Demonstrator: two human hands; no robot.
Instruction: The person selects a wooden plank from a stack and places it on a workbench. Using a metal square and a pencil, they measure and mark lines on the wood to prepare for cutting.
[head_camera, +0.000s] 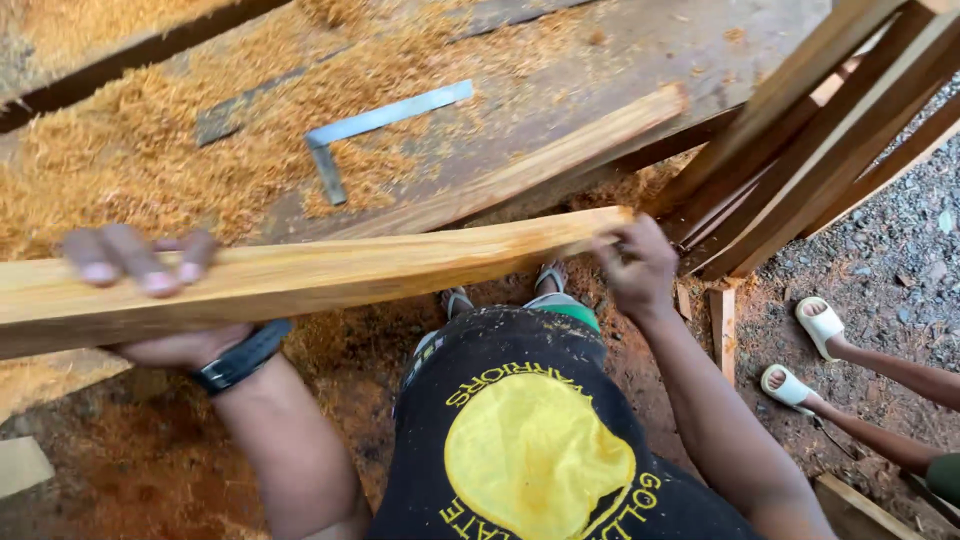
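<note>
A long pale wooden plank (340, 272) stretches across in front of me, held level above the ground. My left hand (150, 290) grips it near the left, fingers curled over its top edge, a black watch on the wrist. At the plank's right end, my right hand (635, 265) is closed around it. Below I see my dark shirt with a yellow print and my sandalled feet on sawdust.
A workbench (640, 50) covered in sawdust lies beyond, with a metal square (375, 125) and another wooden strip (540, 165) on it. Several planks (830, 130) lean at the right. Another person's feet in white sandals (810, 350) stand on gravel at the right.
</note>
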